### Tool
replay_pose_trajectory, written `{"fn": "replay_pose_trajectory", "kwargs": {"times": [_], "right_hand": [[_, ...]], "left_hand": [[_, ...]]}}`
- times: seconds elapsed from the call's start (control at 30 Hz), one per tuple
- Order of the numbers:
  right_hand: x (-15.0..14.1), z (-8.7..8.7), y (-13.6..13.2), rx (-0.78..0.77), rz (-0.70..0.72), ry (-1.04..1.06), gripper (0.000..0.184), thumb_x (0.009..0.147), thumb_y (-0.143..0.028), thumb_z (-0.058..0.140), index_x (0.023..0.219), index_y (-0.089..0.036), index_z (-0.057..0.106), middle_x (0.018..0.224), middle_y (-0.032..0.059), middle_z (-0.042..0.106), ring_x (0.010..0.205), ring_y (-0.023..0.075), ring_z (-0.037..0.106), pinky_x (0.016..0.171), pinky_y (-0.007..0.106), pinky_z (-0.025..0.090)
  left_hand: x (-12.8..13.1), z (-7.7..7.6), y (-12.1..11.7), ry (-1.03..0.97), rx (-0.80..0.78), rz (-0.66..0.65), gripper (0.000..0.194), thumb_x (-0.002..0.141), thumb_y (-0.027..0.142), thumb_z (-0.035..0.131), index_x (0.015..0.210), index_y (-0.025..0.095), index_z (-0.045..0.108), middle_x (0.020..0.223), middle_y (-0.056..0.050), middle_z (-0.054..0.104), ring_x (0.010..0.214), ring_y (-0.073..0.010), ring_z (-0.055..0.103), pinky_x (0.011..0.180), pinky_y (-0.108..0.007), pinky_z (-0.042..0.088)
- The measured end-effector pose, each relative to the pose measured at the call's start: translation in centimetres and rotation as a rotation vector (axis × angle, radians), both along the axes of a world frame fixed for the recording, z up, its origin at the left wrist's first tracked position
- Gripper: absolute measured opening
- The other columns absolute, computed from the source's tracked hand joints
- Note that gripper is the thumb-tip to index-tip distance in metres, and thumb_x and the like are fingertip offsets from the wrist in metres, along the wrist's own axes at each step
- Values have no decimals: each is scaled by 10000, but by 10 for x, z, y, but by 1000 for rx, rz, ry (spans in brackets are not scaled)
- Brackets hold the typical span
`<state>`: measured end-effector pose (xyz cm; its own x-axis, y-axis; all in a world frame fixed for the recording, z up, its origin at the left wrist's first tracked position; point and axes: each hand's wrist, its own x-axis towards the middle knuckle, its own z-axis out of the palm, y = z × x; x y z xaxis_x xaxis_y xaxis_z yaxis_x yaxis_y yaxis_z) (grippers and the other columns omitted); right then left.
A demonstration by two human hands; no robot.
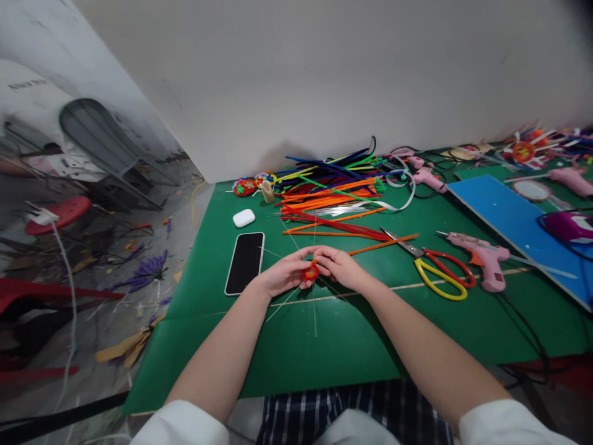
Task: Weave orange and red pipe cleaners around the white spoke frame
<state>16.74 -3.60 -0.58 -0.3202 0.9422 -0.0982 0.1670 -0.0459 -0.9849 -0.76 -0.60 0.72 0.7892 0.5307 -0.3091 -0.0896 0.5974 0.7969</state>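
Between my two hands is a small red and orange pipe-cleaner piece [309, 272], with thin stiff wires fanning out from it on all sides. My left hand [287, 272] is closed around its left side, the fingers curled beneath and behind it. At its upper right, my right hand [340, 267] pinches an orange end of pipe cleaner. Both hands are just above the green table [278, 371]. A phone [245, 262] with a dark screen lies left of my left hand. Beyond the hands are loose red pipe cleaners [333, 224] and orange pipe cleaners [324, 201].
Scissors [430, 266] with red and yellow handles and a pink glue gun [484, 254] lie to the right, by a blue board [519, 228]. A white case [243, 217] and colourful pipe-cleaner flowers [245, 186] sit at the back left. A person sits at far left near a grey chair [99, 142].
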Motion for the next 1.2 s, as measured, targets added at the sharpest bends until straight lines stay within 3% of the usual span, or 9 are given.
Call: {"fn": "replay_pose_trajectory", "kwargs": {"times": [0.5,0.77,1.2], "right_hand": [[0,0,-1,173,-40,-200,180,873,-275,384,786,-208,527,637,-41,519,466,72,426,478,189,351],[5,-4,3,482,-100,-286,117,821,-181,503,801,-195,618,810,27,621,788,135,570,747,252,430],[5,-6,2,445,-125,-362,157,847,-195,464,847,-201,620,879,44,630,833,153,576,767,277,436]], "left_hand": [[2,-3,0,42,124,55,598,705,217,685,1244,211,425,769,-35,637,590,-112,611,514,-201,472],[3,-3,1,129,167,49,603,683,223,703,1226,198,440,841,-69,663,602,-130,635,479,-192,485],[5,-2,0,170,178,77,600,690,236,695,1232,200,441,857,-84,680,590,-131,635,466,-206,513]]}}
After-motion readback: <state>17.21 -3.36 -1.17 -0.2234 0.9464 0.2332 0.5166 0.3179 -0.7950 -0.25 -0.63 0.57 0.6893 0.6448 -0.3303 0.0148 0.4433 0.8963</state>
